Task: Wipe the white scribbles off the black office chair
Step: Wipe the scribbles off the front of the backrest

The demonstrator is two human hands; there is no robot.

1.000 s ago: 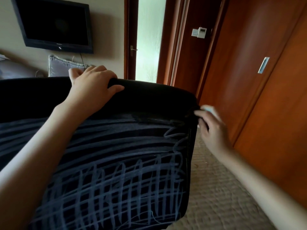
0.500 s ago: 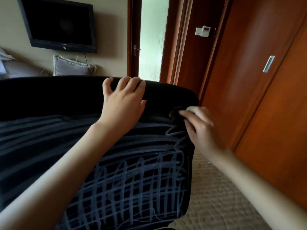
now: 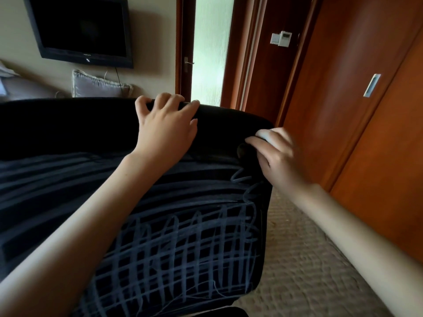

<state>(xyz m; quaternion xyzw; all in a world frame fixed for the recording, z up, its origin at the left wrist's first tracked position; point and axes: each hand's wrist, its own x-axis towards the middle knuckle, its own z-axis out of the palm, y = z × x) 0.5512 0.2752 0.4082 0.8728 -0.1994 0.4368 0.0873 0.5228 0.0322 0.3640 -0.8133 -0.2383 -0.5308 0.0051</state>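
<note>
Head view: left hand [image 3: 164, 129] grips the top edge of the black office chair [image 3: 68, 129], fingers [image 3: 170, 100] curled over it. Right hand [image 3: 278, 159] pinches a small pale wad [image 3: 263, 134] against the backrest's upper right corner, above the white scribbles [image 3: 187, 243].

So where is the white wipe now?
Head view: the white wipe is held in the right hand at the upper right corner of the chair, right of the left hand.

My right hand [image 3: 277, 156] is blurred and covers most of the pale object [image 3: 263, 134] it grips; I cannot identify it. Chair [image 3: 68, 129] runs off left and bottom edges. My left forearm [image 3: 114, 213] hides part of the scribbles [image 3: 183, 248].
</note>
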